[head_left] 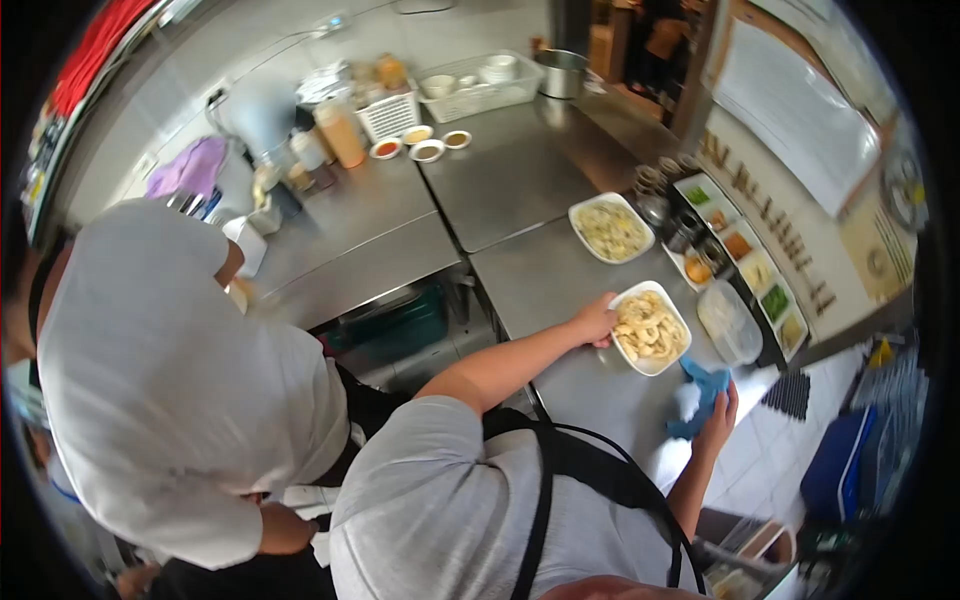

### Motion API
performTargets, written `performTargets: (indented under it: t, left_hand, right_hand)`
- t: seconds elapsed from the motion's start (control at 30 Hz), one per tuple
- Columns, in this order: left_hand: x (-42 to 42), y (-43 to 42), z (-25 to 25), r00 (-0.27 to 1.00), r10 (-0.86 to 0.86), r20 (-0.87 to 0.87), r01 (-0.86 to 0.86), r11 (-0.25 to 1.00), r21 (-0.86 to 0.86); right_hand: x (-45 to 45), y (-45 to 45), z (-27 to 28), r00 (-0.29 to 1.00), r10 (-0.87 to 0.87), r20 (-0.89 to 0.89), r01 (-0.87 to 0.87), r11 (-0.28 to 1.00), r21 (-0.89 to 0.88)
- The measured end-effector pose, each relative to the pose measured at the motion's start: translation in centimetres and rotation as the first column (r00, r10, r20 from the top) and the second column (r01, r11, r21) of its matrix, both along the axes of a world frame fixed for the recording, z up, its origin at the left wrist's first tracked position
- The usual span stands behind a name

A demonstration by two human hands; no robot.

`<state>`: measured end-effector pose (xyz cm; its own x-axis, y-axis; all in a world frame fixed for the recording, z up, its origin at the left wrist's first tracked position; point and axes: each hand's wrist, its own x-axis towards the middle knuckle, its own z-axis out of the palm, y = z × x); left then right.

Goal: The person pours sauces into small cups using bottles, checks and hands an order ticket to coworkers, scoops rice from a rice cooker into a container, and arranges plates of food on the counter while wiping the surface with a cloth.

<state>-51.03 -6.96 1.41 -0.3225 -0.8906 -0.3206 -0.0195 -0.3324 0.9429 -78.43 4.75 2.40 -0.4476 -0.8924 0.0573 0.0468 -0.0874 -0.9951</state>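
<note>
My left hand (597,322) grips the left side of a squarish white bowl (684,342), its fingers closed at the rim. Pale yellow curled pieces of food (650,328) fill this bowl. To the right, my right hand (718,412) is closed on a crumpled blue cloth (710,381) at the counter's edge. Farther back stands a second white bowl (582,240), holding a pale shredded-looking food with yellow bits. A translucent plastic container (730,322) sits just right of the bowl I hold.
A co-worker in a white top (180,370) stands close on my left. Along the right of the steel counter (520,285) runs a row of ingredient trays (755,268). Sauce dishes (427,150), bottles (340,135), a crockery basket (480,95) and a metal pot (562,75) stand at the back.
</note>
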Motion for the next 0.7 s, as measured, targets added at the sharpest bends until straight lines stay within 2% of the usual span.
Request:
performTargets:
  t: [0.07, 0.13, 0.17, 0.2, 0.23, 0.27, 0.33, 0.4, 0.47, 0.53, 0.6, 0.63, 0.7]
  left_hand:
    - [-0.2, -1.6, -0.4, 0.999, -0.004, -0.053, 0.004, 1.0, -0.001]
    - [0.3, -2.2, 0.0, 0.998, 0.006, -0.063, -0.005, 1.0, 0.029]
    - [0.5, -2.0, 0.9, 0.999, 0.026, -0.045, -0.023, 0.998, 0.057]
    - [0.6, -1.8, 1.9, 0.999, 0.044, -0.026, -0.042, 0.995, 0.087]
    - [1.0, -1.2, 2.9, 0.993, 0.113, 0.022, -0.115, 0.987, 0.112]
    - [1.8, -0.8, 3.5, 0.996, 0.084, 0.027, -0.085, 0.996, 0.031]
    - [3.9, 0.0, 4.6, 0.999, 0.022, 0.05, -0.015, 0.992, -0.127]
    - [6.6, 2.7, 9.5, 0.981, -0.121, -0.149, 0.087, 0.972, -0.217]
    - [8.2, 5.3, 13.9, 0.876, -0.345, -0.336, 0.143, 0.852, -0.504]
    - [9.9, 8.9, 19.4, 0.83, -0.486, -0.274, 0.194, 0.711, -0.676]
    - [10.9, 10.2, 22.6, 0.729, -0.671, -0.136, 0.158, 0.358, -0.92]
    - [11.4, 11.4, 24.3, 0.714, -0.69, -0.122, 0.132, 0.303, -0.944]
    - [12.9, 13.2, 26.4, 0.702, -0.708, -0.076, 0.078, 0.183, -0.98]
  right_hand:
    - [-0.9, 0.4, -1.7, 0.96, -0.085, -0.266, 0.081, 0.996, -0.027]
    - [-1.5, 0.9, -3.6, 0.834, -0.021, -0.551, 0.063, 0.996, 0.057]
    - [-1.0, 1.3, -4.2, 0.772, 0.072, -0.631, -0.012, 0.995, 0.099]
    - [0.3, 1.8, -3.4, 0.564, 0.132, -0.815, -0.009, 0.988, 0.154]
    - [1.6, 2.2, -3.6, 0.489, 0.129, -0.863, -0.024, 0.991, 0.134]
    - [2.7, 2.6, -3.8, 0.41, 0.125, -0.904, -0.041, 0.992, 0.119]
    - [4.6, 2.8, -3.8, 0.326, 0.15, -0.933, -0.186, 0.978, 0.093]
    - [6.6, 2.7, -3.8, 0.322, 0.173, -0.931, -0.26, 0.962, 0.089]
    - [9.1, 1.6, -3.0, 0.3, 0.2, -0.933, -0.32, 0.942, 0.099]
    - [11.0, 0.2, -2.6, 0.262, 0.271, -0.926, -0.389, 0.908, 0.156]
    - [13.0, -1.3, -2.6, 0.243, 0.307, -0.92, -0.464, 0.87, 0.168]
    - [14.0, -2.5, -3.9, 0.23, 0.295, -0.927, -0.381, 0.904, 0.193]
    - [16.2, -3.5, -2.8, 0.2, 0.307, -0.931, -0.372, 0.902, 0.217]
